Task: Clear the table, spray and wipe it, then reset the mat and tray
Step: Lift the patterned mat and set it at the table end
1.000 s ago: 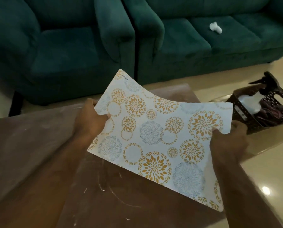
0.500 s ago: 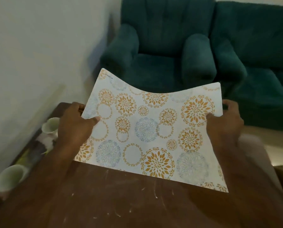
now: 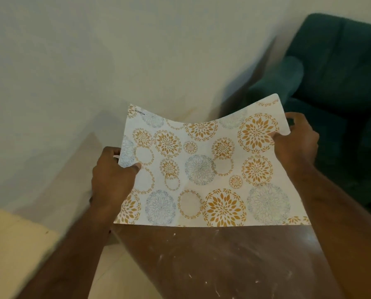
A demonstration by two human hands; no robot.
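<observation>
A white mat [image 3: 204,169] printed with orange and blue flower circles hangs in the air above the dark brown table [image 3: 234,262]. My left hand [image 3: 113,175] pinches its left edge and my right hand [image 3: 296,141] pinches its upper right edge. The mat sags in the middle between the two hands. White scratches and smears mark the bare tabletop below it. No tray or spray bottle shows in this view.
A pale wall [image 3: 94,61] fills the left and top. A teal armchair [image 3: 335,83] stands at the right, behind the table. Light floor tiles [image 3: 12,244] lie at the lower left beside the table's edge.
The view has swung left across the frames: the basket and sofa left the picture, then the cups, and the wall now fills it. Both hands keep hold of the mat.
</observation>
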